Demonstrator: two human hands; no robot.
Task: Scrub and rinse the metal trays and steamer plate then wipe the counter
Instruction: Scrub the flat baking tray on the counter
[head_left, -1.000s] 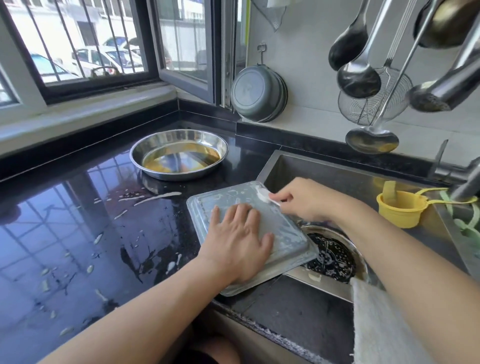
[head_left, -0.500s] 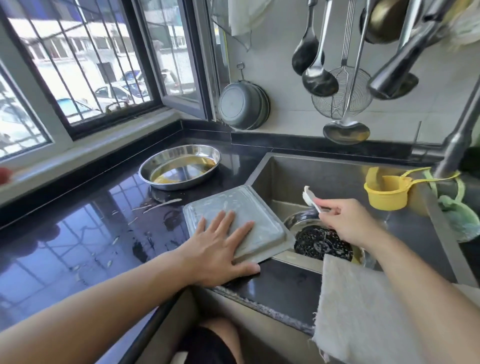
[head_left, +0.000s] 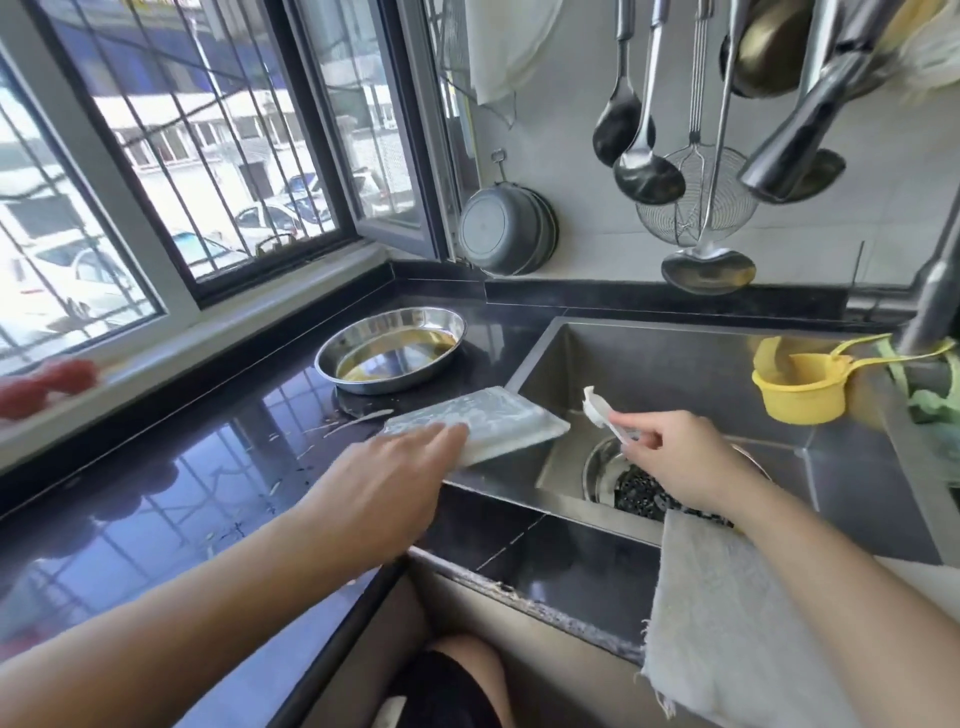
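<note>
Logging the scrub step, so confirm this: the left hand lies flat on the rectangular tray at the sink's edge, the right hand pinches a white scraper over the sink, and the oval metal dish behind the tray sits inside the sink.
One detail is wrong. The head view shows the oval metal dish on the black counter, left of the sink, not in it. The left hand on the rectangular tray and the right hand pinching the white scraper are right.

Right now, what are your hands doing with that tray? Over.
Left hand flat on rectangular tray at sink edge. Right hand pinches white scraper over sink. Oval tray waiting. Nothing blocking.
</note>
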